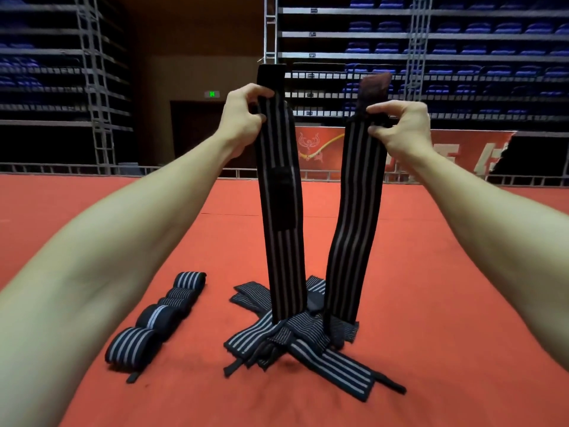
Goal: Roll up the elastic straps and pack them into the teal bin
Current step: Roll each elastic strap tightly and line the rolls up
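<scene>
My left hand [243, 118] pinches the top of a black elastic strap with grey stripes [281, 211], held up high. My right hand [400, 131] grips the top of a second striped strap [354, 217]. Both straps hang down to a loose pile of unrolled straps [295, 340] on the red surface; whether they are two ends of one strap I cannot tell. To the left of the pile lies a row of several rolled straps [160, 315]. No teal bin is in view.
The red cloth-covered surface [431, 272] stretches ahead to a low railing. Beyond it stand metal scaffolding, rows of blue seats and a red banner [446, 152]. A thin black tab [391, 385] sticks out from the pile at the right.
</scene>
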`<state>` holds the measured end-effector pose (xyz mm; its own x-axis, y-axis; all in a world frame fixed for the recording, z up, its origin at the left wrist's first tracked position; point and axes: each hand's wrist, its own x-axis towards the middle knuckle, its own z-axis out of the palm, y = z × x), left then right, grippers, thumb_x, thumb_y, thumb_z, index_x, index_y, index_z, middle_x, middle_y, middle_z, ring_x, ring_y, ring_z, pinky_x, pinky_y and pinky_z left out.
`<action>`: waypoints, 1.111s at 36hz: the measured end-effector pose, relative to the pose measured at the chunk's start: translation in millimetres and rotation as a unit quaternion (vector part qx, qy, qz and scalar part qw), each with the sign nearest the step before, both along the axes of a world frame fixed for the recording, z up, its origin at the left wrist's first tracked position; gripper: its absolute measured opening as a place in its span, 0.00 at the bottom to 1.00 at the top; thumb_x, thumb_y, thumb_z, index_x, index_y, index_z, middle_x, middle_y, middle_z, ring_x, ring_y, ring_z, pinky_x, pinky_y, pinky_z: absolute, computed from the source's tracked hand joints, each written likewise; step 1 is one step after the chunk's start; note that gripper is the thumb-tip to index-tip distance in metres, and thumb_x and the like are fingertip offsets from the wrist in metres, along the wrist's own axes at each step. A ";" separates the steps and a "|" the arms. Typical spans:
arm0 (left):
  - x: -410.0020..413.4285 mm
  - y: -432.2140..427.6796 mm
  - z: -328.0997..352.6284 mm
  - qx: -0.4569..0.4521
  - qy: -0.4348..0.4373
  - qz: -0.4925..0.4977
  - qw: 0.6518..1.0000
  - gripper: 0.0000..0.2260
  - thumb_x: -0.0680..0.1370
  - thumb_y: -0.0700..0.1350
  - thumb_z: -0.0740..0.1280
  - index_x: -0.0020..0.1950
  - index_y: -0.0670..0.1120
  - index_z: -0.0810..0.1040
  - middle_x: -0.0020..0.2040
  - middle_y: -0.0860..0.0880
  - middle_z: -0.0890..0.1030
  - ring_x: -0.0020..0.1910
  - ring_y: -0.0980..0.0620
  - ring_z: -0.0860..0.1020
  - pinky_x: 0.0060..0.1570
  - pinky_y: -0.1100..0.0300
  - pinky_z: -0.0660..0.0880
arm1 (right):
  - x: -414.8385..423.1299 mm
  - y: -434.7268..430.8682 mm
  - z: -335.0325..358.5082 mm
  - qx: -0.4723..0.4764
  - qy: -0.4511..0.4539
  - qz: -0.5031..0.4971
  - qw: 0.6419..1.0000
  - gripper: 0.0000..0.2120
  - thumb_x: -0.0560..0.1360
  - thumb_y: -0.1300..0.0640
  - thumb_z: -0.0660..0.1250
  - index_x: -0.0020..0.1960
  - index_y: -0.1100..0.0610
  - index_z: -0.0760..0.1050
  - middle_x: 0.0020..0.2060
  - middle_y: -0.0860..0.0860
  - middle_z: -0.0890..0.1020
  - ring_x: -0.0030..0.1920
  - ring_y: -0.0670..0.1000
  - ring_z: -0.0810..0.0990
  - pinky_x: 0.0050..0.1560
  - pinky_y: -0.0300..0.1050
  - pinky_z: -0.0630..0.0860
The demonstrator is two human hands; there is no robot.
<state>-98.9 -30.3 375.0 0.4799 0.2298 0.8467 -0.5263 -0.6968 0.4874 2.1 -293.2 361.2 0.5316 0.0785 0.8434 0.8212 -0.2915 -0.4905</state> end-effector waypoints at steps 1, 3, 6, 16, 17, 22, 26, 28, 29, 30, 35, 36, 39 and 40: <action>-0.5 -1.6 0.1 -0.005 -0.002 -0.004 1.000 0.20 0.73 0.25 0.64 0.61 0.40 0.79 0.55 0.50 0.79 0.53 0.60 0.76 0.50 0.76 0.72 | -0.3 -0.2 0.4 -0.001 0.001 -0.001 1.000 0.17 0.70 0.66 0.74 0.54 0.49 0.84 0.49 0.44 0.84 0.54 0.44 0.81 0.55 0.30 0.75; -1.4 -4.2 0.1 -0.011 -0.003 -0.014 1.000 0.19 0.73 0.25 0.64 0.61 0.39 0.79 0.55 0.50 0.78 0.50 0.62 0.76 0.48 0.76 0.72 | -2.0 0.0 0.7 -0.001 0.003 0.003 1.000 0.17 0.71 0.66 0.74 0.55 0.49 0.84 0.49 0.44 0.84 0.54 0.43 0.81 0.54 0.28 0.75; -0.9 -6.1 -1.3 -0.018 0.006 -0.025 1.000 0.20 0.73 0.24 0.63 0.61 0.40 0.79 0.53 0.52 0.79 0.48 0.64 0.76 0.45 0.76 0.72 | -4.9 1.3 0.2 -0.003 0.000 0.008 1.000 0.17 0.71 0.66 0.74 0.56 0.51 0.84 0.50 0.45 0.84 0.53 0.42 0.81 0.51 0.24 0.73; -2.7 -8.2 -5.9 -0.025 0.034 -0.055 0.998 0.21 0.73 0.22 0.60 0.62 0.39 0.78 0.50 0.56 0.78 0.48 0.66 0.77 0.43 0.74 0.74 | -11.7 9.1 4.9 0.016 -0.015 0.030 0.999 0.17 0.71 0.66 0.74 0.56 0.51 0.83 0.53 0.45 0.83 0.57 0.43 0.80 0.56 0.29 0.74; -3.3 -8.4 -5.1 -0.027 0.032 -0.058 0.997 0.21 0.73 0.22 0.60 0.61 0.39 0.78 0.50 0.56 0.78 0.48 0.66 0.77 0.43 0.74 0.74 | -12.3 10.2 6.5 0.021 -0.017 0.031 0.999 0.17 0.71 0.66 0.74 0.56 0.51 0.83 0.53 0.45 0.83 0.57 0.43 0.80 0.58 0.31 0.75; -3.9 -7.8 -4.3 -0.031 0.029 -0.065 0.997 0.21 0.73 0.22 0.61 0.61 0.39 0.78 0.52 0.55 0.78 0.49 0.65 0.77 0.44 0.73 0.74 | -12.3 17.4 8.7 0.028 -0.026 0.025 0.999 0.16 0.71 0.64 0.75 0.56 0.50 0.83 0.54 0.45 0.84 0.59 0.44 0.80 0.65 0.38 0.74; -0.5 -4.4 -9.1 -0.028 0.036 -0.068 0.997 0.22 0.72 0.22 0.61 0.60 0.39 0.78 0.52 0.54 0.79 0.51 0.66 0.77 0.46 0.73 0.74 | -11.2 23.2 2.7 0.026 -0.014 0.029 0.999 0.16 0.71 0.65 0.75 0.56 0.50 0.83 0.56 0.47 0.83 0.61 0.46 0.80 0.65 0.43 0.75; 1.3 -3.4 -13.0 -0.028 0.037 -0.064 0.997 0.21 0.72 0.22 0.61 0.60 0.38 0.78 0.52 0.53 0.79 0.50 0.67 0.77 0.46 0.74 0.73 | -11.3 25.7 -2.2 0.023 -0.014 0.032 0.999 0.16 0.71 0.65 0.75 0.56 0.51 0.83 0.53 0.44 0.83 0.58 0.45 0.81 0.62 0.39 0.76; 2.4 -2.5 -15.0 -0.027 0.037 -0.064 0.997 0.21 0.72 0.22 0.62 0.61 0.38 0.78 0.52 0.53 0.79 0.49 0.67 0.77 0.46 0.74 0.73 | -11.1 27.1 -4.5 0.019 -0.017 0.031 0.999 0.16 0.71 0.65 0.75 0.56 0.51 0.84 0.51 0.43 0.83 0.57 0.45 0.81 0.61 0.37 0.76; 4.0 -1.6 -16.9 -0.026 0.041 -0.060 0.997 0.21 0.72 0.22 0.62 0.61 0.38 0.78 0.53 0.52 0.78 0.50 0.67 0.77 0.46 0.75 0.73 | -10.2 28.7 -6.7 0.014 -0.018 0.030 0.999 0.16 0.71 0.65 0.75 0.56 0.51 0.84 0.50 0.44 0.83 0.56 0.45 0.82 0.60 0.38 0.77; 17.7 2.3 -24.8 -0.038 0.055 -0.024 0.997 0.19 0.73 0.26 0.66 0.60 0.43 0.79 0.55 0.50 0.79 0.60 0.52 0.77 0.58 0.62 0.77 | -2.8 38.8 -15.3 0.000 -0.002 0.038 0.999 0.16 0.69 0.66 0.75 0.54 0.52 0.84 0.50 0.47 0.85 0.55 0.46 0.82 0.61 0.47 0.78; 20.0 1.3 -25.9 -0.043 0.056 -0.016 0.997 0.19 0.73 0.27 0.66 0.59 0.43 0.80 0.55 0.49 0.79 0.59 0.52 0.77 0.56 0.64 0.77 | -2.5 41.6 -17.1 -0.003 -0.002 0.038 0.999 0.16 0.69 0.66 0.75 0.54 0.52 0.84 0.50 0.47 0.85 0.54 0.46 0.83 0.61 0.47 0.78; 25.7 -6.5 -28.9 -0.053 0.062 -0.016 0.997 0.18 0.72 0.28 0.67 0.58 0.45 0.80 0.55 0.48 0.80 0.58 0.51 0.78 0.54 0.63 0.77 | -6.5 50.4 -21.7 -0.017 -0.005 0.032 0.999 0.16 0.68 0.65 0.75 0.54 0.52 0.84 0.47 0.44 0.84 0.53 0.45 0.83 0.61 0.44 0.78; 26.6 -10.3 -30.1 -0.058 0.070 -0.026 0.996 0.18 0.72 0.29 0.67 0.58 0.45 0.80 0.53 0.48 0.80 0.57 0.50 0.78 0.54 0.61 0.78 | -9.0 53.5 -22.8 -0.019 -0.007 0.030 0.999 0.16 0.68 0.64 0.75 0.54 0.52 0.84 0.47 0.44 0.84 0.52 0.45 0.82 0.61 0.42 0.77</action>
<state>-72.3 -40.6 344.9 0.6048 0.2944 0.7399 -0.4820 -0.6042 0.6344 -6.9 -239.7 338.3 0.5131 0.1422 0.8465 0.8445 -0.2601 -0.4682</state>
